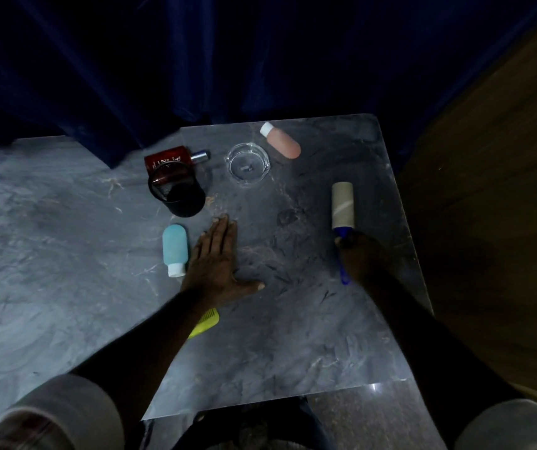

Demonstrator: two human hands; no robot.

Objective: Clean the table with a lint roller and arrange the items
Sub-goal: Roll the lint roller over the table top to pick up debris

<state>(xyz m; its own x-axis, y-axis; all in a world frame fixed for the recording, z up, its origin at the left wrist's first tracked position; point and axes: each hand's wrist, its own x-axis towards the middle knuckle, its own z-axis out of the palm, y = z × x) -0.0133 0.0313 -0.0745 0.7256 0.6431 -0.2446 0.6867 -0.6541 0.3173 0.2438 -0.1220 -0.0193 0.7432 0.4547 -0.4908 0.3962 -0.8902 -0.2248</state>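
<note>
My right hand [363, 256] grips the blue handle of a lint roller [342, 204], whose tan roll lies on the grey marble table [293, 336] near its right edge. My left hand [217, 258] rests flat on the table, fingers together and thumb out, holding nothing. A light blue bottle [174, 249] lies just left of that hand. A yellow-green comb [207, 321] is partly hidden under my left forearm. A black cup [178, 193], a dark red perfume bottle [171, 160], a clear glass ashtray [248, 165] and a peach bottle [282, 141] sit toward the back.
A dark blue curtain [195, 60] hangs behind the table and drapes over its back left edge. A brown wooden surface [494, 190] stands to the right of the table. The floor [374, 417] shows below the near edge.
</note>
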